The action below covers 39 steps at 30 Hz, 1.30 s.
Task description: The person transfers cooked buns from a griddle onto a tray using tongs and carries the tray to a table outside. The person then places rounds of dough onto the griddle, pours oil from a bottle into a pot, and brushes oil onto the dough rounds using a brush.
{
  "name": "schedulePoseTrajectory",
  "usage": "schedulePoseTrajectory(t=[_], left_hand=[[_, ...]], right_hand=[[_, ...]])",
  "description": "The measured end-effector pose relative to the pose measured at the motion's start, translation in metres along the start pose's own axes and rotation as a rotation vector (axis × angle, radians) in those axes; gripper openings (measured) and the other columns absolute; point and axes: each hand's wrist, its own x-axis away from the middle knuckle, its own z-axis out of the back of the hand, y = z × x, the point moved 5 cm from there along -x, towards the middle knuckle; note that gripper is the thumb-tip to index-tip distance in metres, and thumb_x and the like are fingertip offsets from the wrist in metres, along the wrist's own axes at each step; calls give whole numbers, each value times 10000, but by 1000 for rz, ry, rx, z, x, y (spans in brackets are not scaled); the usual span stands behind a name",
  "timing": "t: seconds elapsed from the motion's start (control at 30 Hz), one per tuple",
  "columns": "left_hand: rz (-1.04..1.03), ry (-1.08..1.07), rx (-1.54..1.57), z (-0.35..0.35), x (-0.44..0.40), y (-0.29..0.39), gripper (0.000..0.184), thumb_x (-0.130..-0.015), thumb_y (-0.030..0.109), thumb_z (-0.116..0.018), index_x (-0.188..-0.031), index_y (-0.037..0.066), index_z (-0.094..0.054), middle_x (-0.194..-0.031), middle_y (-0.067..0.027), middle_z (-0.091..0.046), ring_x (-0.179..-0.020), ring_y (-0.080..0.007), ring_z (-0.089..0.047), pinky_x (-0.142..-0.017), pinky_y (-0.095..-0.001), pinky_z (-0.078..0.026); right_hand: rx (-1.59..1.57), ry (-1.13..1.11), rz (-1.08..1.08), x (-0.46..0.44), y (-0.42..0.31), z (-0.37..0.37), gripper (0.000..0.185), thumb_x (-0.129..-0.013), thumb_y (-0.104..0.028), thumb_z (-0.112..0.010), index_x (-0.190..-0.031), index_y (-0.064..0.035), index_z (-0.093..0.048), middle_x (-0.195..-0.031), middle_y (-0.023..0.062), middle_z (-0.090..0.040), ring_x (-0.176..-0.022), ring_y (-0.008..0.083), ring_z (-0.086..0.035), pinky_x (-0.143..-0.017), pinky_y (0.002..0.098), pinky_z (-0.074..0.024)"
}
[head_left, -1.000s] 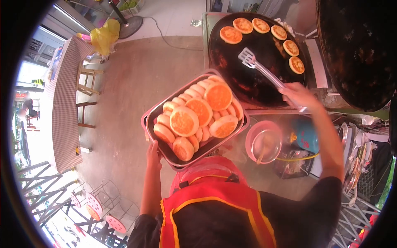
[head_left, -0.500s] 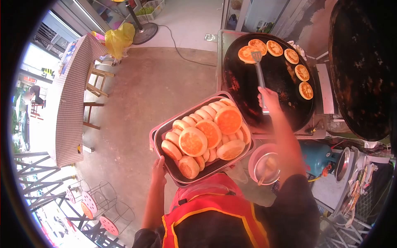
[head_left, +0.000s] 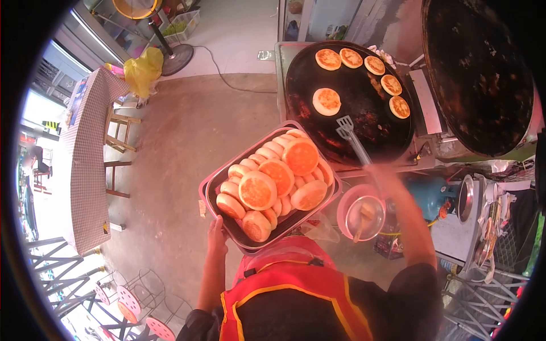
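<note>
My left hand [head_left: 216,240] grips the near-left edge of a metal tray [head_left: 209,196] heaped with round, browned flatbreads [head_left: 257,190]. The tray is tilted in view, close in front of my red apron. My right hand [head_left: 382,175], blurred by motion, is closed on the handle of a slotted metal spatula [head_left: 355,141]. Its blade hovers over or rests on the round black griddle [head_left: 364,128]; which, I cannot tell. Just beyond the blade lies a single flatbread [head_left: 326,102]. Several more flatbreads [head_left: 375,65] form an arc along the griddle's far and right rim.
A raised dark griddle lid [head_left: 478,79] stands at the right. Below the griddle are a pink basin [head_left: 344,210] with a metal bowl [head_left: 372,224] and a blue gas cylinder [head_left: 426,199]. A checkered-cloth table [head_left: 88,170] with wooden stools runs along the left.
One flatbread has moved nearer to me on the griddle, away from the others. The spatula has come off it and drawn back towards me. My view has shifted slightly right.
</note>
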Motion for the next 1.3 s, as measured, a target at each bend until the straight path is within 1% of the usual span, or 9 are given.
schedulePoseTrajectory(t=[0.03,0.13,0.33,0.57,0.73,0.93,1.03,1.13,1.3], left_hand=[[-3,-12,4,-1,-1,-1,324,-923,323,-505,-1057,27,-504,-912,-58,-599,-752,-154,-606,-638,-282,-502],[-7,-45,8,0,-2,-3,327,-924,323,-506,-1062,27,-504,-935,-61,-601,-773,-154,-608,-648,-285,-504],[-59,-77,17,-5,7,8,327,-930,317,-497,-1078,26,-507,-949,-57,-599,-794,-149,-606,-669,-289,-502],[-29,-33,-17,3,-4,-1,354,-922,332,-506,-1093,21,-518,-942,-56,-600,-760,-149,-603,-636,-275,-491],[-34,-12,-29,0,-6,0,351,-917,330,-510,-1085,22,-520,-891,-43,-597,-713,-132,-587,-587,-262,-471],[-22,42,-14,-5,1,5,328,-915,325,-512,-1063,32,-532,-845,-21,-584,-685,-115,-569,-580,-252,-463],[-39,61,-6,0,-6,-2,298,-911,329,-523,-996,44,-551,-801,-12,-575,-650,-97,-549,-547,-238,-435],[-44,64,-11,2,-7,-3,269,-905,327,-536,-922,60,-557,-752,5,-556,-606,-80,-517,-513,-224,-397],[-32,100,27,-2,-3,-2,256,-901,328,-546,-887,73,-553,-724,20,-537,-587,-72,-497,-500,-218,-375]], right_hand=[[-350,-95,-181,4,3,-14,401,-808,-367,-620,-1013,-23,-601,-721,68,-580,-616,170,-599,-509,269,-460],[-678,-245,-195,-8,-38,-46,379,-817,-362,-629,-1001,-32,-606,-698,29,-546,-553,112,-527,-455,237,-414],[-773,-138,-45,-59,-52,-65,237,-827,-228,-650,-975,-48,-603,-680,28,-536,-508,104,-475,-422,256,-390],[-4,-168,237,66,-72,-6,301,-854,-189,-592,-1117,-44,-600,-654,-46,-482,-581,32,-428,-503,205,-370],[365,-338,192,145,-104,10,388,-794,-84,-594,-1178,-35,-573,-679,-32,-520,-544,14,-440,-465,193,-357],[824,-585,528,163,-157,-18,432,-702,-95,-632,-1127,-34,-577,-735,146,-585,-676,281,-595,-624,370,-455],[983,-627,680,148,-174,-41,404,-660,-117,-648,-1048,-26,-587,-731,144,-582,-708,337,-589,-640,410,-461],[1277,-682,764,127,-188,-61,438,-653,-144,-625,-1068,-13,-582,-920,164,-626,-827,334,-598,-727,397,-476],[1452,-724,859,106,-197,-84,490,-690,-252,-666,-1131,-70,-552,-846,103,-593,-836,294,-592,-751,388,-450]])
